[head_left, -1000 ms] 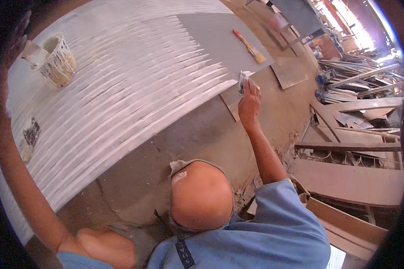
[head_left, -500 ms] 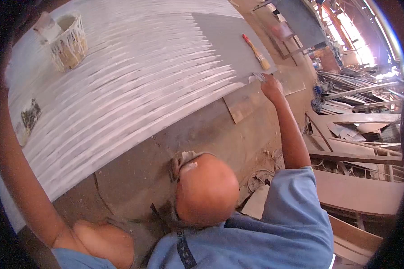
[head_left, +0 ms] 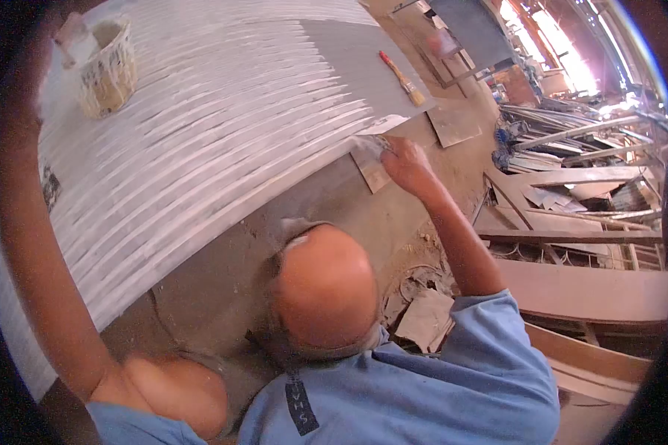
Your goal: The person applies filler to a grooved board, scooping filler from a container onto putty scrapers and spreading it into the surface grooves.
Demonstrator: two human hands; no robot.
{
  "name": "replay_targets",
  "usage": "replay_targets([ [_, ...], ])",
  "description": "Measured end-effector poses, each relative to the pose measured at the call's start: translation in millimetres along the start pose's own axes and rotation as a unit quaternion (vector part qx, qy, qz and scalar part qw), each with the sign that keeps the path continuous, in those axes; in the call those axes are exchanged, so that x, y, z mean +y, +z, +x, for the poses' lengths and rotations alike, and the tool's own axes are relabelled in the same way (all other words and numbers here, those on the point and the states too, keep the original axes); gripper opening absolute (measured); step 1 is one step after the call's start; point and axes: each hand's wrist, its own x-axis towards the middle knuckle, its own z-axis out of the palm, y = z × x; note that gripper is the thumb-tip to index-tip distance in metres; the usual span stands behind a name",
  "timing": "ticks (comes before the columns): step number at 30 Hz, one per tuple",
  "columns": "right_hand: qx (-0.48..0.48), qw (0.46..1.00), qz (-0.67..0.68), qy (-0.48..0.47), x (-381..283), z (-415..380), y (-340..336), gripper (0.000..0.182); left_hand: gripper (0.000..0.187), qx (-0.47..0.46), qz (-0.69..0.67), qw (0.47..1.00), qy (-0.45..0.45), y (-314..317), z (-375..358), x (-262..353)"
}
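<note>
Where the right forearm angles up and leftward from the blue sleeve (head_left: 490,319) in the head view, the right hand (head_left: 408,167) reaches to the long edge of a broad panel (head_left: 200,141), knuckles up and wrist nearly straight. Its fingers are closed on a flat scraper (head_left: 371,146), whose pale-smeared blade is blurred and points left, close to the panel's edge; whether it touches cannot be told. The left arm is stretched long up the left side, bent at the elbow, and the left hand (head_left: 40,49) lies in the dark upper corner, so the state of its fingers cannot be told. Just beside it a flat, pale-coated piece (head_left: 70,33) juts toward an open bucket (head_left: 108,83), its wall streaked with thick white drips and yellowish stains.

Most of the panel wears a white paste, combed into long, slightly curved ridges with thin grey lines between them. Toward its far right end a smooth, matte grey area (head_left: 360,55) is uncoated, and on it lies a brush (head_left: 402,78) with a red-tipped wooden handle and tan bristles. Thin brown boards (head_left: 454,122) lie on the dusty floor (head_left: 326,196). At right sits a tangle of metal scrap (head_left: 571,141), with flat strips and curved, pinkish pieces.
</note>
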Motion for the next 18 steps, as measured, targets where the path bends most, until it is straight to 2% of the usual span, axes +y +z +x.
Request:
replay_targets([
  [1, -0.012, 0.994, 0.112, 0.0, 3, -10, 3, 0.032, 0.04, -0.017, 0.005, 1.0, -0.003, 5, -2, -5],
  [2, -0.008, 0.993, 0.116, 0.001, 12, -28, 12, 0.032, 0.04, -0.034, 0.014, 0.999, -0.005, 12, -5, -10],
  [4, 0.217, 0.958, 0.083, -0.17, 39, -45, 45, 0.029, 0.039, -0.077, 0.05, 0.996, -0.003, 22, -10, -17],
  [5, 0.2, 0.919, 0.313, -0.137, 62, -32, 79, 0.03, 0.039, -0.101, 0.07, 0.992, 0.001, 33, -12, -17],
  [7, 0.176, 0.818, 0.54, -0.096, 87, -24, 113, 0.032, 0.038, -0.171, 0.09, 0.981, -0.015, 67, -22, -2],
  [8, 0.19, 0.848, 0.489, -0.078, 87, -37, 109, 0.031, 0.038, -0.212, 0.095, 0.972, -0.029, 90, -30, 12],
  [9, 0.204, 0.875, 0.434, -0.058, 88, -40, 99, 0.03, 0.037, -0.256, 0.075, 0.954, -0.139, 115, -37, 39],
  [10, 0.211, 0.868, 0.446, -0.057, 90, -35, 79, 0.03, 0.037, -0.276, 0.022, 0.955, -0.11, 144, -44, 47],
  [11, 0.141, 0.655, 0.742, 0.01, 90, -32, 56, 0.031, 0.036, -0.293, -0.007, 0.95, -0.107, 171, -44, 58],
  [12, 0.045, 0.349, 0.933, 0.079, 97, -26, 48, 0.032, 0.036, -0.318, 0.0, 0.945, -0.078, 204, -40, 67],
  [13, 0.039, 0.336, 0.937, 0.085, 120, -19, 63, 0.032, 0.042, -0.344, 0.001, 0.938, -0.031, 241, -35, 71],
  [14, 0.085, 0.487, 0.867, 0.058, 152, -17, 90, 0.039, 0.044, -0.365, -0.03, 0.931, -0.008, 279, -27, 72],
  [16, 0.123, 0.614, 0.779, 0.029, 188, -19, 112, 0.053, 0.045, -0.384, -0.013, 0.92, 0.08, 369, -16, 69],
  [18, 0.105, 0.412, 0.899, 0.108, 207, -29, 118, 0.051, 0.045, -0.363, 0.002, 0.917, 0.168, 455, -8, 77],
])
